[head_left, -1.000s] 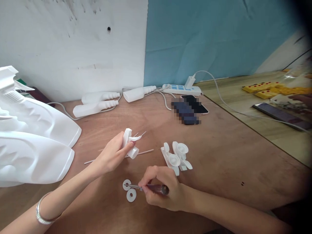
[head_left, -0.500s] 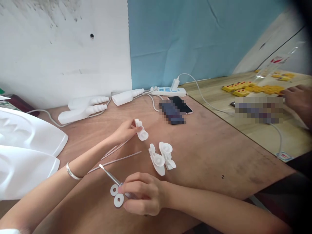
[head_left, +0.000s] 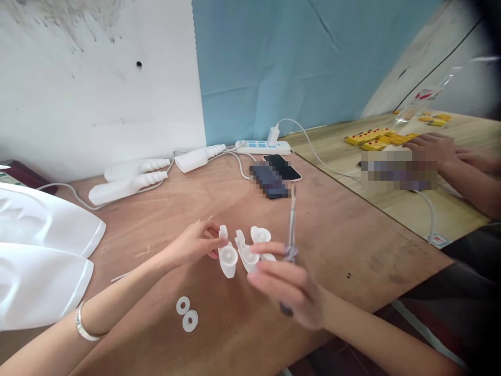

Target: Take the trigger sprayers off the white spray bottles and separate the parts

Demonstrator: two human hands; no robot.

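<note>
White rings (head_left: 186, 321) lie near the left hand (head_left: 191, 244), which I have pinching the upper edge of a cupped part (head_left: 228, 257), probably light, stiff and slick, best taken by that edge, just beside two similar parts (head_left: 249, 257) on the table (head_left: 332, 224), my right hand (head_left: 291, 284) curled round a screwdriver (head_left: 292, 224).

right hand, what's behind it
Behind the right hand, two white plastic pieces show partly on the brown tabletop; the hand covers the rest of them, so those parts can't be seen.
</note>
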